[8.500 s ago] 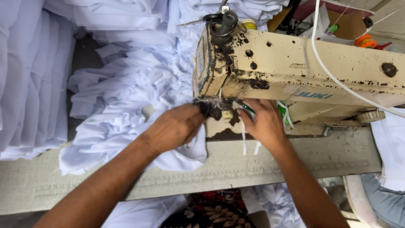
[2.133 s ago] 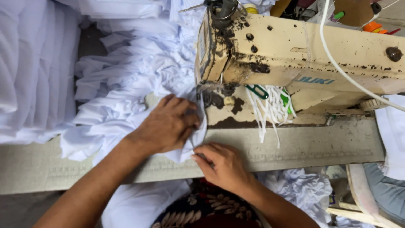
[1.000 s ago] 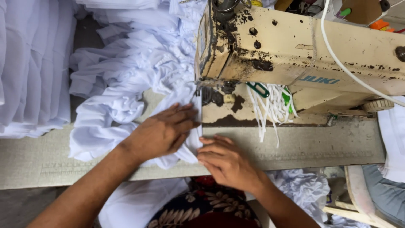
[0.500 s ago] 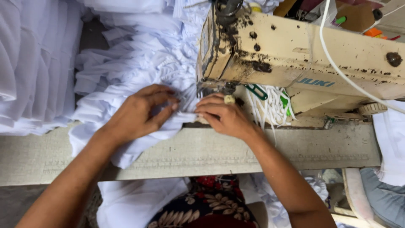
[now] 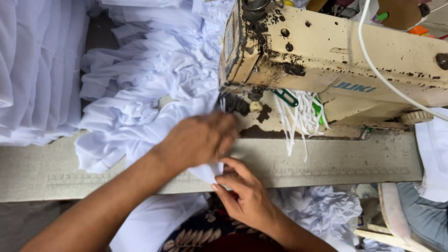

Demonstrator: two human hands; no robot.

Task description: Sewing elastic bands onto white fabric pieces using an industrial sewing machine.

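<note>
Right hand point(image 5: 247, 198) pulled back from needle to table edge; left hand point(image 5: 198, 140) shifted right onto white cloth point(image 5: 140, 126).

Both forearms are seen bare, with no sleeves, rings or watch shown on the left hand point(image 5: 198, 140) or the right hand point(image 5: 247, 198). A dark garment point(image 5: 196, 233) printed with pale leaf patterns is worn below.
</note>
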